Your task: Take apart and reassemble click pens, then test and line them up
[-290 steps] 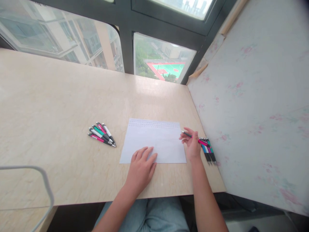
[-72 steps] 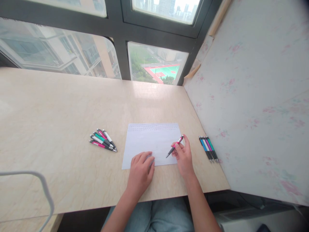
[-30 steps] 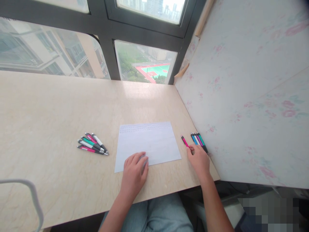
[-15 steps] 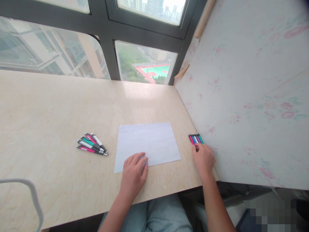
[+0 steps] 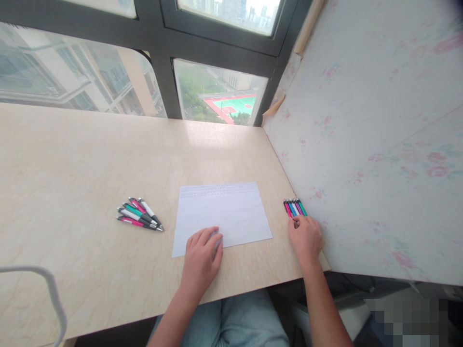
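Observation:
My left hand (image 5: 202, 253) rests on the lower edge of a white sheet of paper (image 5: 238, 212), open, palm down with its fingers loosely bent. Lines of handwriting run along the top of the sheet. Beside the wall, my right hand (image 5: 306, 238) has its thumb and forefinger closed at the near end of a pink pen (image 5: 287, 208), the leftmost of a side-by-side row. The other pens (image 5: 298, 207) in that row are blue, white, purple and green; my fingers hide their lower ends. Left of the paper, several click pens (image 5: 139, 217) lie fanned in a loose pile, tips together.
A pale marbled tabletop (image 5: 108, 159) runs back to a dark-framed window (image 5: 217, 43). The flower-patterned wall (image 5: 361, 144) bounds the right side. A grey curved tube or cable (image 5: 50, 284) stands at the lower left. Below the front edge are my legs (image 5: 249, 318).
The whole view has shifted slightly. My right hand stays at the pen row with only a small shift of the fingers; my left hand keeps its place on the paper.

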The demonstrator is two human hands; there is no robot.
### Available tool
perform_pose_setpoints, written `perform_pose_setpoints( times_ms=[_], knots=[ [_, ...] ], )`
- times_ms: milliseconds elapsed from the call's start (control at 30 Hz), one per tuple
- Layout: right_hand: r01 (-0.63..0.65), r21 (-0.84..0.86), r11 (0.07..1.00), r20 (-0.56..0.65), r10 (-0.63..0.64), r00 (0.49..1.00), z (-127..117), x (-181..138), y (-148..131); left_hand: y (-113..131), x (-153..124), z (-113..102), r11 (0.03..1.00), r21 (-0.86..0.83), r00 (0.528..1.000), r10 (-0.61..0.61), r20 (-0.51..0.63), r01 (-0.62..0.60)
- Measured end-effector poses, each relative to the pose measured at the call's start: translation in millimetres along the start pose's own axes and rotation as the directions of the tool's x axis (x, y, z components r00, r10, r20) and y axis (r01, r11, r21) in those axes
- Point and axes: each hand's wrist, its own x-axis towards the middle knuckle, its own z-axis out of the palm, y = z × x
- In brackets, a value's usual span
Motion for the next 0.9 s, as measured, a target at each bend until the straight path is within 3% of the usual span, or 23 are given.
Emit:
perform_pose_setpoints(
  times_ms=[533, 900],
  knots=[
    [-0.017, -0.03, 0.999, 0.045, 0.019, 0.999, -1.0, 1.7, -1.7, 0.0, -0.4, -1.1, 1.0, -0.021, 1.0, -0.004, -0.013, 0.003],
    [-0.027, -0.047, 0.999, 0.013, 0.028, 1.0, 0.0, 1.6, 1.0, 1.4, 0.1, -2.9, 0.999, -0.034, 1.0, -0.012, -0.015, 0.012]
  ],
)
